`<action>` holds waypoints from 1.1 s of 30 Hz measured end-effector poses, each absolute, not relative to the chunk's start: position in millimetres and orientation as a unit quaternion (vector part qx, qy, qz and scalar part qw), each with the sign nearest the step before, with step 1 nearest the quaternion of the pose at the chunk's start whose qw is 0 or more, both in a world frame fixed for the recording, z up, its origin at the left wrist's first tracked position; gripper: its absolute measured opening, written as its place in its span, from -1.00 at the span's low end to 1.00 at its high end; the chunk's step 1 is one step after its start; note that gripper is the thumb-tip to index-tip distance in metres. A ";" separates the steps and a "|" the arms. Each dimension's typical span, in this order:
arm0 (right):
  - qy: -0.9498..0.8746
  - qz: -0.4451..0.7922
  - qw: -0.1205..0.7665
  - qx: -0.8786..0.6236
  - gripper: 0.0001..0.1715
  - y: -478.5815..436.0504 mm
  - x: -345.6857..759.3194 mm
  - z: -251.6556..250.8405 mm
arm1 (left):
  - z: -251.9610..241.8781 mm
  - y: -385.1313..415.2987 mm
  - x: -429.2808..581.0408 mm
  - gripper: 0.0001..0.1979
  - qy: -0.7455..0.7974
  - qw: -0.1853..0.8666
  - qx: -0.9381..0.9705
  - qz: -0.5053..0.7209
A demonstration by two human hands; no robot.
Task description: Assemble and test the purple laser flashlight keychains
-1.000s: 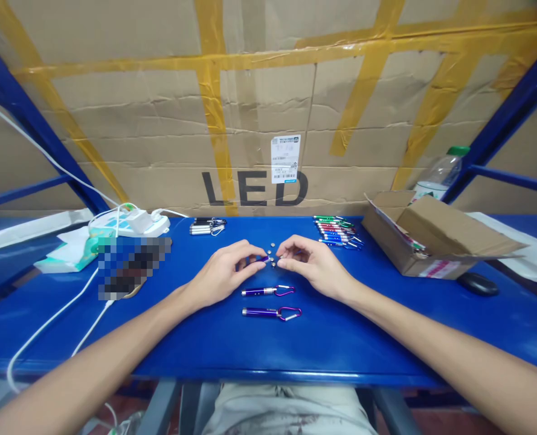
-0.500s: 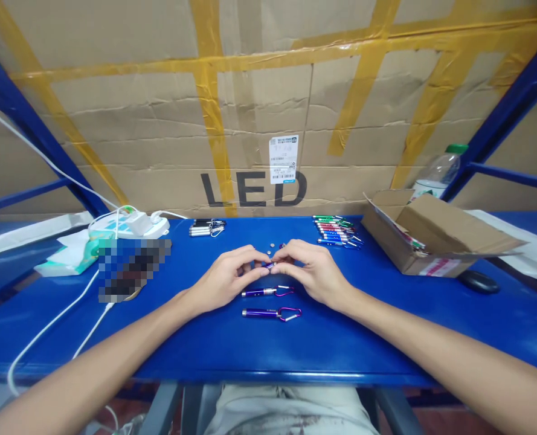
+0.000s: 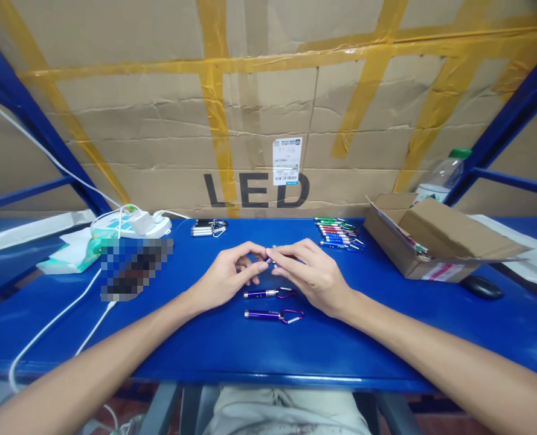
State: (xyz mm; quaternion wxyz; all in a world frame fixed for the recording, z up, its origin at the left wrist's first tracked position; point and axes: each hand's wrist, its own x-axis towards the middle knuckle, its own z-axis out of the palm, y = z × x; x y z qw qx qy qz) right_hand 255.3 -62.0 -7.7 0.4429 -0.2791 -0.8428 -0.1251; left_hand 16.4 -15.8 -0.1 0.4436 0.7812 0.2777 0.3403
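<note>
My left hand [image 3: 232,273] pinches a small purple flashlight part [image 3: 269,260] between thumb and fingertips, in front of my body. My right hand [image 3: 321,279] meets it from the other side, its closed fingertips touching the same end; what they hold is hidden. Just below the hands lies a purple keychain flashlight [image 3: 260,294] with a silvery section and a carabiner clip, partly behind my right hand. Nearer to me is a second purple keychain flashlight [image 3: 263,315] with a pinkish carabiner [image 3: 293,316].
Green, red and blue keychain flashlights [image 3: 336,233] lie in a row at the back right, black and silver ones [image 3: 208,228] at the back left. An open cardboard box [image 3: 413,260], a black mouse [image 3: 482,287] and a bottle [image 3: 444,175] stand right. A power strip [image 3: 159,228] and tissues [image 3: 75,257] lie left.
My right fingers have shifted over the top of the purple part and now lie against my left fingertips. The small silvery discs visible beyond my hands are now hidden. The view has shifted slightly.
</note>
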 end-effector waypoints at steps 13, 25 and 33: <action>-0.874 0.008 0.277 -0.399 -0.67 -49.5 267.9 -14.7 | 1.8 -9.5 9.6 -0.81 0.266 0.364 0.816 0.361; -0.872 0.012 0.231 -0.432 -0.68 -49.8 269.4 -18.6 | 2.7 -8.5 10.8 -0.80 0.267 0.392 0.818 0.325; -0.869 0.029 0.222 -0.441 -0.85 -51.9 266.1 -15.2 | 0.5 -8.3 11.0 -0.80 0.260 0.399 0.820 0.318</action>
